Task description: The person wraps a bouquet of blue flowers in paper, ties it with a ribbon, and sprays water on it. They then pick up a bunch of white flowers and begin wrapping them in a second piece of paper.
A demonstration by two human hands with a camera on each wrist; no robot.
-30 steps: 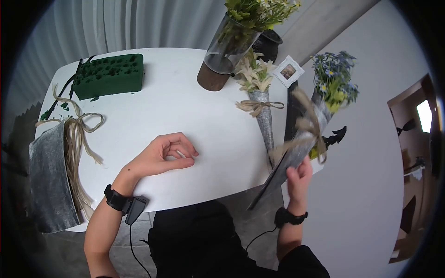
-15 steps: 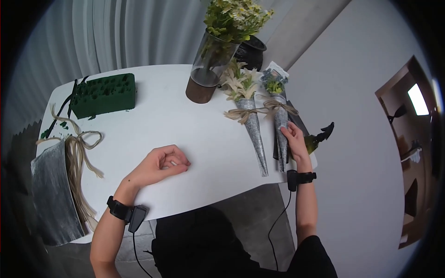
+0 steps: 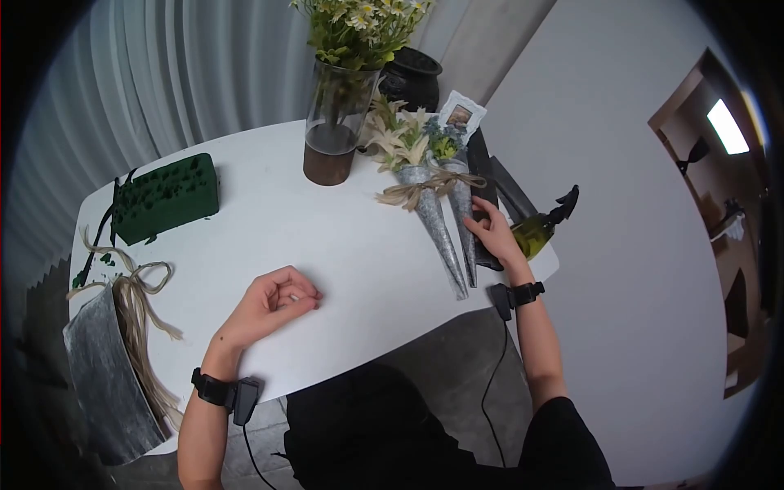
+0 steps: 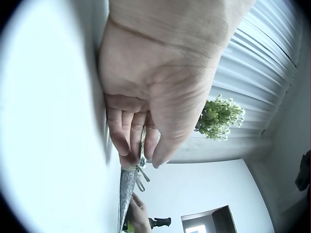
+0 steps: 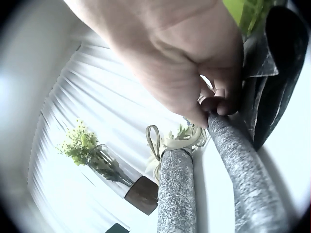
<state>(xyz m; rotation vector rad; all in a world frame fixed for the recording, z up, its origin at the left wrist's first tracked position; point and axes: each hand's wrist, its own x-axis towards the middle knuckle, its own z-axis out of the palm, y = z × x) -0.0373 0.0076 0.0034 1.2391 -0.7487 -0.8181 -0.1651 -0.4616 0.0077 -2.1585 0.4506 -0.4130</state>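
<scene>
On the right side of the white table (image 3: 343, 237), two slim grey paper cones tied with raffia bows lie side by side. One is a cone of blue flowers (image 3: 462, 214), and the other a cone of cream flowers (image 3: 430, 212). My right hand (image 3: 496, 235) pinches the blue-flower cone below its bow. In the right wrist view, thumb and fingertips meet at that grey cone (image 5: 243, 170), its flowers hidden behind the hand. My left hand (image 3: 273, 304) rests on its side near the table's middle, fingers loosely curled around nothing.
A green foam block (image 3: 167, 200) with holes sits back left, with a grey raffia-tied wrap (image 3: 106, 359) in front. Behind the cones stand a glass vase (image 3: 335, 106), a black pot (image 3: 412, 77) and a white picture frame (image 3: 461, 113). A spray bottle (image 3: 535, 235) lies at right.
My right hand has carried the blue-flower cone from beyond the table's right edge to beside the cream-flower cone, laying it down. The left hand stays put while the head view shifts.
</scene>
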